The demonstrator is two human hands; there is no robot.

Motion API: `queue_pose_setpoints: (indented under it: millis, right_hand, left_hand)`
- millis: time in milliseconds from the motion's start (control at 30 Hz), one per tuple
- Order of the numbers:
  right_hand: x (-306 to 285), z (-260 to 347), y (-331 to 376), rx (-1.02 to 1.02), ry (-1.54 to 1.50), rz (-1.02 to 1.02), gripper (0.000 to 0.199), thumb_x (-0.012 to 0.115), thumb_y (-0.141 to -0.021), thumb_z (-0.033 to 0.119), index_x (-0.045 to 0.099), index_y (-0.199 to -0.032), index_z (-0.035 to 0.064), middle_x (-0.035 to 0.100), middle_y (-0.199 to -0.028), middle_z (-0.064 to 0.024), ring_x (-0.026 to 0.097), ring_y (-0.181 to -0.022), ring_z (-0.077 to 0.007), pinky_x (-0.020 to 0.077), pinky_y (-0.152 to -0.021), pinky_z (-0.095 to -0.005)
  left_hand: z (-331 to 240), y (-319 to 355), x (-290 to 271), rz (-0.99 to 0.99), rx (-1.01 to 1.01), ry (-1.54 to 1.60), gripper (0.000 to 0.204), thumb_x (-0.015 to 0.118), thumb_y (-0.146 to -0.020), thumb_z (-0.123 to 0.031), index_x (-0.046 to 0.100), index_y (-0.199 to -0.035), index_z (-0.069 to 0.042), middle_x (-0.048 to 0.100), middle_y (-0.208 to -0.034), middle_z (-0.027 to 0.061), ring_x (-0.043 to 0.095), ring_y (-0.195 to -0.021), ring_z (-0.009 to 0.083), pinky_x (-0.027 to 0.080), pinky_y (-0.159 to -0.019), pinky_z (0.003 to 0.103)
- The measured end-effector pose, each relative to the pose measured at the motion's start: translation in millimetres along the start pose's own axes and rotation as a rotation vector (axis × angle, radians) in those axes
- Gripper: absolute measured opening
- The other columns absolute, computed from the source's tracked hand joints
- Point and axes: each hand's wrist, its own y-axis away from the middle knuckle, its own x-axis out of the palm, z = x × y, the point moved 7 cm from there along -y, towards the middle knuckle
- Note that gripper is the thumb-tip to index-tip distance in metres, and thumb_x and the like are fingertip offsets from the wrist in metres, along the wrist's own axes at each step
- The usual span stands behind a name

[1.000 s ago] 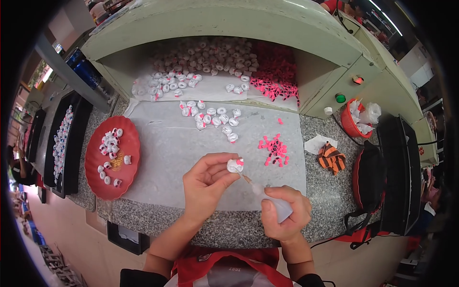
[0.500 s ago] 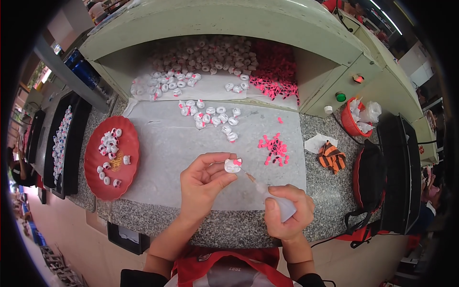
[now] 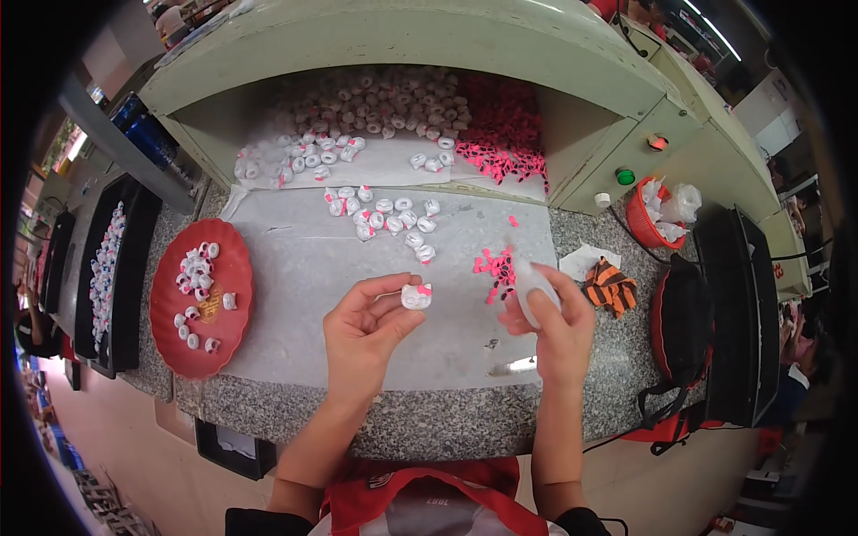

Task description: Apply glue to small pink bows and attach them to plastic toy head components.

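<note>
Between the thumb and fingers of my left hand (image 3: pixel 362 335) is a small white figure head (image 3: pixel 416 297) with a pink bow. My right hand (image 3: pixel 567 326) is wrapped around a pale translucent squeeze bottle (image 3: pixel 539 295); its nozzle is hard to make out. Right beside that hand lies a loose pile of small pink pieces (image 3: pixel 487 265), partly covered by the hand and bottle. Beyond my left hand, several white heads (image 3: pixel 384 219), some with pink parts, are spread on the white paper sheet (image 3: pixel 295 286).
A red scalloped plate (image 3: pixel 165 308) with several white heads stands at the left. Heaps of white heads (image 3: pixel 393 103) and pink pieces (image 3: pixel 500 121) fill the pale green booth (image 3: pixel 384 54). An orange-and-black striped cloth (image 3: pixel 611 288), red basket (image 3: pixel 639 219) and black bag (image 3: pixel 684 322) are on the right.
The bottle has moved away from the white head, rightward and up toward the pink pieces, and its tilt has changed. My left hand still holds the head, in nearly the same place.
</note>
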Motion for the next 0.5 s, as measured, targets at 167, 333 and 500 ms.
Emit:
queue_pose_setpoints:
  millis: [167, 333, 500]
  right_hand:
    - [3.1, -53.1, -61.9, 0.021, 0.584, 0.071, 0.026, 0.062, -0.070, 0.012, 0.056, -0.093, -0.0004, 0.061, -0.075, -0.0128, 0.061, -0.067, -0.0215, 0.0484, -0.057, -0.0319]
    - [27.6, -57.6, -72.1, -0.204, 1.482, 0.140, 0.024, 0.066, -0.068, 0.019, 0.062, -0.085, 0.0023, 0.061, -0.077, -0.0165, 0.061, -0.068, -0.0265, 0.0471, -0.061, -0.0358]
    - [3.3, -42.6, -50.4, -0.479, 1.138, 0.012, 0.019, 0.065, -0.069, 0.019, 0.064, -0.081, 0.0042, 0.062, -0.076, -0.0151, 0.060, -0.068, -0.0301, 0.0469, -0.064, -0.0356]
  left_hand:
    - [-1.6, 0.2, 1.2, -0.008, 0.007, -0.003, 0.035, 0.058, -0.072, 0.010, 0.050, -0.105, 0.005, 0.057, -0.100, 0.0142, 0.058, -0.093, 0.0200, 0.047, -0.075, 0.026]
    - [-4.0, -0.1, -4.1, -0.037, 0.037, -0.018, 0.035, 0.058, -0.072, 0.010, 0.049, -0.106, 0.005, 0.058, -0.099, 0.0134, 0.059, -0.089, 0.0190, 0.047, -0.075, 0.025]
    - [6.0, -0.2, 2.4, -0.024, -0.049, -0.063, 0.036, 0.058, -0.073, 0.009, 0.049, -0.108, 0.006, 0.058, -0.098, 0.0129, 0.061, -0.084, 0.0190, 0.048, -0.076, 0.027]
